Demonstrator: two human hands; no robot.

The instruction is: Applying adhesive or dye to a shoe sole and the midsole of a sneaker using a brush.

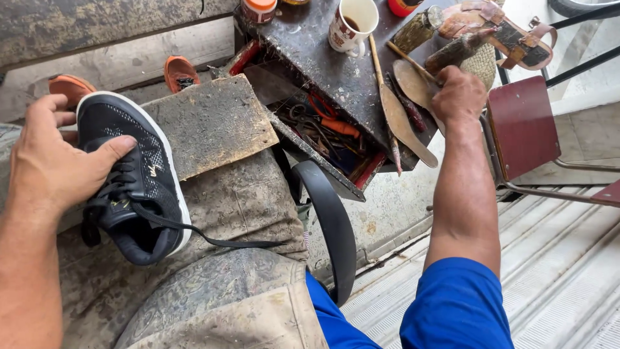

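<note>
Nearby, orange-handled pliers (336, 124) and scissors (299, 114) inside the open toolbox (361, 171).

- Sneaker (139, 178) lies on the lap, under the left hand (51, 165)
- Board (210, 123) just right of the sneaker
- Toolbox (329, 132) right of the board
- Mug (351, 24) stands behind the toolbox
- Right hand (458, 95) right of the mug, on tool handles (413, 64)
- Sandal (497, 29) behind that hand
</note>
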